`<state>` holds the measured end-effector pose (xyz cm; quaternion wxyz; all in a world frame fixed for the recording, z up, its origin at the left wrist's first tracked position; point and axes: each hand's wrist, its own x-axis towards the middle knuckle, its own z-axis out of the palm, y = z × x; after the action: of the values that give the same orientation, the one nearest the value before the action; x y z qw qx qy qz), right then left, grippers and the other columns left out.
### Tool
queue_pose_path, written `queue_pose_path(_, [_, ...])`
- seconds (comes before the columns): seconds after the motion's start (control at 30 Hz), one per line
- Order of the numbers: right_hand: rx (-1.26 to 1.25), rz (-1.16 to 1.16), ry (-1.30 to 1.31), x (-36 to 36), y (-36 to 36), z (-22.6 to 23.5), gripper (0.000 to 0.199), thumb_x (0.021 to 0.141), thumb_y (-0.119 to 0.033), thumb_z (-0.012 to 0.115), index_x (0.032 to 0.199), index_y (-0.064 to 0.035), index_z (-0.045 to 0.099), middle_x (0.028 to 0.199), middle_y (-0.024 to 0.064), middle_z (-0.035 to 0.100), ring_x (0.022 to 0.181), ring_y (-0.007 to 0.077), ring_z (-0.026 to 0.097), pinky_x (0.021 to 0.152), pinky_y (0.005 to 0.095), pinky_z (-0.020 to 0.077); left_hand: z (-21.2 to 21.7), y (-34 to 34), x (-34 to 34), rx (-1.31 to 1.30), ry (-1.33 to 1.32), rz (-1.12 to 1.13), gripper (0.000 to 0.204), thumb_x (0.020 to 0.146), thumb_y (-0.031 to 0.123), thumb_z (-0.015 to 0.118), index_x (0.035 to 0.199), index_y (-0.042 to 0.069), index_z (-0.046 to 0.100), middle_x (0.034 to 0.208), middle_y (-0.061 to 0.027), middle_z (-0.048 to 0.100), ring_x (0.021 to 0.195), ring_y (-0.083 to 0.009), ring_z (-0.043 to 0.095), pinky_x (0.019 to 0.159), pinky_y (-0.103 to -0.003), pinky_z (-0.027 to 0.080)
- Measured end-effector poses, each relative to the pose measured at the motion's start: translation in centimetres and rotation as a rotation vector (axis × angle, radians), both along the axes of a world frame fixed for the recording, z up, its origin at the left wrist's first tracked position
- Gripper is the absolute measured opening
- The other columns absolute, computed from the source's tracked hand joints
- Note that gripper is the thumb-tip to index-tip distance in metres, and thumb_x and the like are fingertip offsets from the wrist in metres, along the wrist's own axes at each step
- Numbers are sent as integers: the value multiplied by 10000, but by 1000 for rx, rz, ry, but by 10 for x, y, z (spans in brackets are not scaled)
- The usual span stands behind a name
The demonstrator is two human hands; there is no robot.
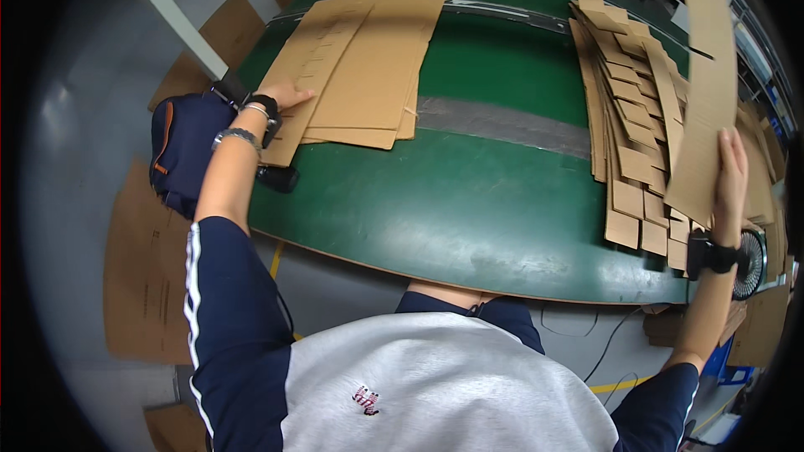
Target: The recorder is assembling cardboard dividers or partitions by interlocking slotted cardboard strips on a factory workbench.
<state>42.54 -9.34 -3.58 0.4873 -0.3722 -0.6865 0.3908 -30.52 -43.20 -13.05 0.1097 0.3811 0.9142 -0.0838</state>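
Note:
My left hand point(290, 96) rests palm down, fingers stretched out, on a brown cardboard sheet point(322, 46) with a row of short slits. That piece lies over a stack of plain cardboard sheets point(381, 75) at the table's left. Off to the right, my right hand point(731, 172) grips a long cardboard strip point(708, 75) by its lower part. The strip stands tilted up with a slit in its edge, over a pile of slotted cardboard pieces point(632, 130) whose tabs overlap. Part of that pile is hidden behind the strip.
A green table point(469, 209) with a dark tape band point(502, 125) spans the space between the stacks. A navy bag point(188, 151) hangs at its left edge, by a grey post point(176, 12). A small fan point(751, 264) stands near my right wrist. Cardboard point(142, 276) lies on the floor.

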Motion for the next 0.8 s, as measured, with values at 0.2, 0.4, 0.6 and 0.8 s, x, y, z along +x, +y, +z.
queue_pose_path(0.2, [-238, 82, 185, -62, -46, -64, 428, 977, -255, 628, 1296, 17, 545, 1230, 67, 616, 1138, 136, 559, 1001, 288, 428, -62, 35, -26, 108, -11, 28, 726, 815, 605, 646, 1273, 42, 627, 1314, -183, 607, 1267, -296, 542, 1080, -395, 412])
queue_pose_path(0.4, [-394, 363, 301, -93, -103, -63, 347, 1015, -224, 534, 1269, 11, 562, 1134, 54, 663, 1024, 105, 600, 905, 264, 470, -21, 41, 15, 261, 38, 69, 624, 628, 266, 828, 1111, -85, 646, 1115, -270, 668, 1064, -361, 652, 922, -415, 526])
queue_pose_path(0.6, [-337, 427, 216, -128, -100, -90, 350, 1039, -182, 487, 1316, 33, 493, 1184, 91, 644, 1048, 126, 605, 920, 285, 483, 3, 22, 73, 473, 676, -340, 749, 692, 12, 739, 1369, -7, 421, 1088, -161, 530, 1102, -349, 532, 871, -474, 478])
queue_pose_path(0.8, [-337, 488, 130, -140, -96, -102, 326, 1040, -172, 480, 1286, 40, 507, 1172, 95, 645, 1043, 125, 605, 903, 276, 485, 23, -7, 127, 469, 239, -584, 464, 772, 7, 677, 1229, 33, 602, 1049, -207, 650, 976, -396, 623, 829, -473, 503])
